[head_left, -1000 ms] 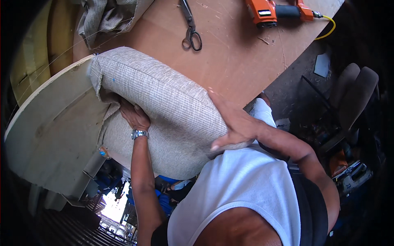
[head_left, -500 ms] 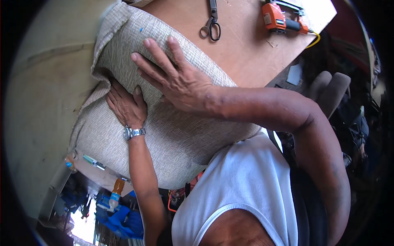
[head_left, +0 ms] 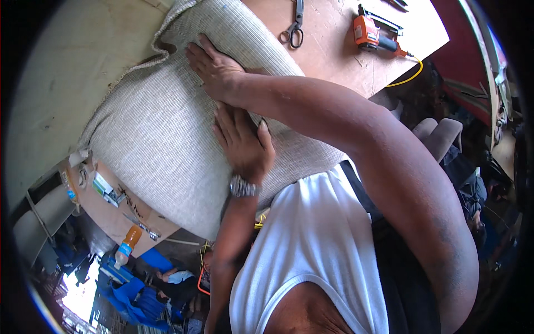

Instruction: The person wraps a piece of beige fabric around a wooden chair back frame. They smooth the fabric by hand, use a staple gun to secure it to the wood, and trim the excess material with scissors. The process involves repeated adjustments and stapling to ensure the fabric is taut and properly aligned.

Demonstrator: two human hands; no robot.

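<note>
Grey-beige woven upholstery cloth point(head_left: 156, 145), beside smooth pale wooden panel point(head_left: 72, 78): pressed with flat, open right hand point(head_left: 219, 72) near its folded edge, shifted flat left hand point(head_left: 245, 145) from there to mid-cloth, close below the right, probably smoothing slack.

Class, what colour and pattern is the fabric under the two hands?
The fabric is pale grey-beige with fine woven lines, best seen in the head view.
</note>
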